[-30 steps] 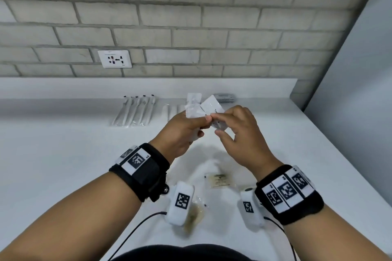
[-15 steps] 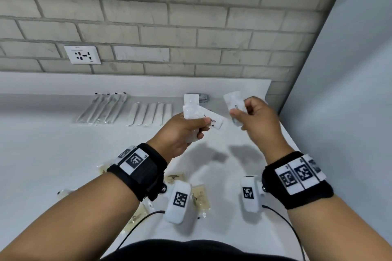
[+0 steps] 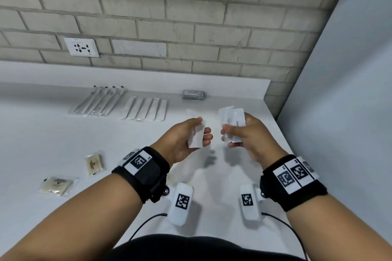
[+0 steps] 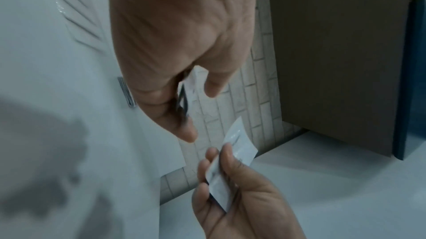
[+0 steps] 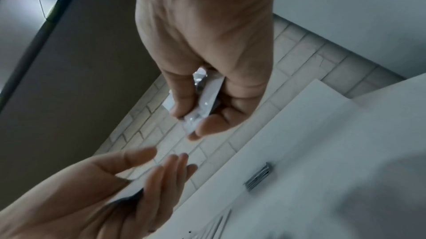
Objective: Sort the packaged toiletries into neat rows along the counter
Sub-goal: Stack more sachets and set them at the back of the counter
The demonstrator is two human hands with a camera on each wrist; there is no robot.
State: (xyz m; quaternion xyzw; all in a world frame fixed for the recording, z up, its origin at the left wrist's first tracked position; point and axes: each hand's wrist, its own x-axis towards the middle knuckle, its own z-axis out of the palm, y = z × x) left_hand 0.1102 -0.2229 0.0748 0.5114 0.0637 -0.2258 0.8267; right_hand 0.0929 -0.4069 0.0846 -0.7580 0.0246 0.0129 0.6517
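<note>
My left hand [image 3: 199, 133] holds one white toothpaste sachet [image 3: 196, 136] between thumb and fingers, above the white counter [image 3: 42, 137]. Just to its right, my right hand [image 3: 231, 135] grips a small bunch of the same white sachets [image 3: 233, 119], fanned upward. The two hands are a little apart. In the left wrist view the sachet [image 4: 191, 82] peeks between my left fingers, and the right hand's sachets [image 4: 239, 144] show below. The right wrist view shows the bunch [image 5: 207, 97] pinched edge-on.
Along the back lie a row of wrapped toothbrushes [image 3: 99, 101], a row of flat white packs [image 3: 146, 109] and a grey sachet stack [image 3: 194, 94]. Two beige soap packs [image 3: 94, 163] [image 3: 56, 185] lie loose at left. A wall [image 3: 339, 112] bounds the counter's right edge.
The hands, first pinching sachets together, have drawn apart. Sachets passed from the left hand to the right, which now holds a bunch. Both hands sit lower in view.
</note>
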